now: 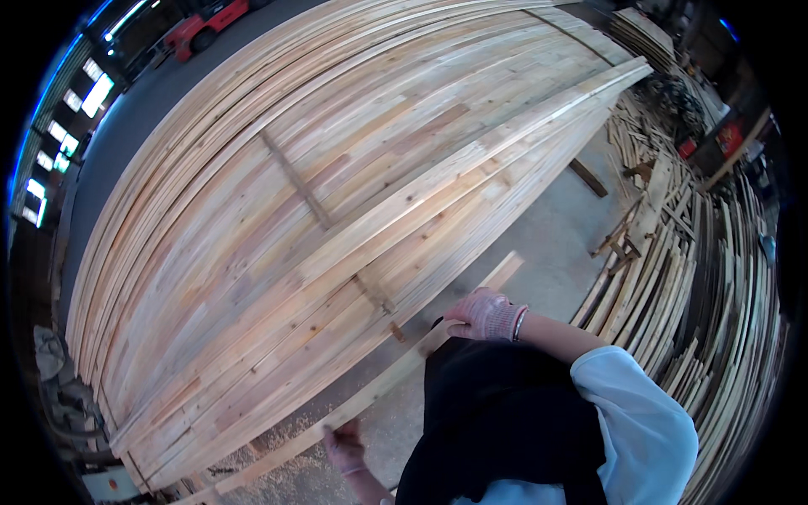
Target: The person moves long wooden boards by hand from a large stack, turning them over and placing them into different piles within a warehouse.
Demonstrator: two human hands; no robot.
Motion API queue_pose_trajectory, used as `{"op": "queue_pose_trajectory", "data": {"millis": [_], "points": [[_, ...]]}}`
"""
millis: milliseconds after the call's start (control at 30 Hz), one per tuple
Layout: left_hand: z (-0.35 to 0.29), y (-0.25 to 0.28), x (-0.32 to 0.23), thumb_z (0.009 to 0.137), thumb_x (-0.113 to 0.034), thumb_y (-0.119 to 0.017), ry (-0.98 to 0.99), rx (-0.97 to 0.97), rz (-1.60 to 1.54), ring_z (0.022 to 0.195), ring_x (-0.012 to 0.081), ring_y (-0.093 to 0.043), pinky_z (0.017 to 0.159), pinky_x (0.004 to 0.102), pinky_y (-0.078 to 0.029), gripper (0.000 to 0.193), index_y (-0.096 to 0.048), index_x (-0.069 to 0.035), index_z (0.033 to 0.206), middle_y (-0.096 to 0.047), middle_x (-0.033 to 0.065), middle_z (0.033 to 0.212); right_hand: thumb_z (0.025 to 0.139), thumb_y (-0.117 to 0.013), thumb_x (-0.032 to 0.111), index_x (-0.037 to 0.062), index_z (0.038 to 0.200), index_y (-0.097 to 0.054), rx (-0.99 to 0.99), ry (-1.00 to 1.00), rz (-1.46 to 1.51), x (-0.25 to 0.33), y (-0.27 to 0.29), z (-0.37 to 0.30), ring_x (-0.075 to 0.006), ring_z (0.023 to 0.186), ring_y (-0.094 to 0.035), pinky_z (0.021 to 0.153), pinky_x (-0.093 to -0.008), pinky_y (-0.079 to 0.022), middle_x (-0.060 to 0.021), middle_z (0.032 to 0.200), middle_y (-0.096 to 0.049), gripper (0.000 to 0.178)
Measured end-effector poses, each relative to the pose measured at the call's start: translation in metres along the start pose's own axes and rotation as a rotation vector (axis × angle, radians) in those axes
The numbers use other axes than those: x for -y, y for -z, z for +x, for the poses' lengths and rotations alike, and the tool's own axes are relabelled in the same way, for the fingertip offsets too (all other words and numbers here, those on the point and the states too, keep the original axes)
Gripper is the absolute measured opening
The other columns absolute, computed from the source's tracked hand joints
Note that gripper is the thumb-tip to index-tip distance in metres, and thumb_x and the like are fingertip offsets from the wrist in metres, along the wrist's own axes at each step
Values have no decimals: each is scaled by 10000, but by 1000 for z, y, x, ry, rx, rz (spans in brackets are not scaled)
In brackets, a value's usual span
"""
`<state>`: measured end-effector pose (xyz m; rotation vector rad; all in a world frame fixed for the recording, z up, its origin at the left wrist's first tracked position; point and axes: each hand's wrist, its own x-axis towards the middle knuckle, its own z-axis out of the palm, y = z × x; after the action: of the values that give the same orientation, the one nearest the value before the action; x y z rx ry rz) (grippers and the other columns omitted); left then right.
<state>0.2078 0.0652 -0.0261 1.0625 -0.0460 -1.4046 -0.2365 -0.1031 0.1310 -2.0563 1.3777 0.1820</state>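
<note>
A long, narrow wooden board (pixel 376 389) runs slantwise in front of my body, from the lower left up past my right hand to a pale end. My right hand (pixel 488 315), in a pinkish-white knit glove with a band at the wrist, is closed on the board near its far end. Lower down, my left hand (pixel 345 447), also gloved and slightly blurred, is closed at the board's near edge, its thumb side against the wood. Beyond the board lies a big stack of long planks (pixel 244 210), with a few planks (pixel 404 206) raised on top.
Thin wood strips (pixel 656 286) are heaped on the right, with scrap pieces (pixel 644 194) farther back. Crosswise battens (pixel 295 181) lie on the stack. Sawdust (pixel 295 480) covers the floor at lower left. A red vehicle (pixel 206 29) stands at the far left.
</note>
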Motion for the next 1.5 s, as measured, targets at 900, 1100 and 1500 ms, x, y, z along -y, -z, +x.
{"op": "queue_pose_trajectory", "data": {"millis": [900, 1100, 1500], "points": [[12, -408, 135, 897, -552, -493, 155, 649, -229, 794, 164, -513, 778, 332, -450, 560, -528, -49, 1143, -554, 26, 902, 794, -620, 423, 75, 1190, -512, -344, -9, -364, -210, 202, 107, -245, 1137, -527, 984, -373, -372, -103, 1213, -557, 538], [34, -497, 127, 887, -599, -476, 159, 356, -126, 988, 222, -525, 956, 382, -423, 679, -468, -21, 1245, -546, 105, 1128, 781, -634, 479, 104, 1073, -587, -416, -12, -436, -202, 202, 92, -207, 1059, -563, 916, -350, -405, -50, 1073, -608, 477], [93, -468, 125, 825, -579, -597, 289, 224, -152, 1106, 310, -537, 1029, 460, -405, 762, -437, -7, 1303, -530, 160, 1255, 733, -658, 404, 152, 1134, -521, -575, 29, -315, -199, 161, 57, -217, 1092, -512, 1008, -410, -354, -33, 1077, -551, 492]]}}
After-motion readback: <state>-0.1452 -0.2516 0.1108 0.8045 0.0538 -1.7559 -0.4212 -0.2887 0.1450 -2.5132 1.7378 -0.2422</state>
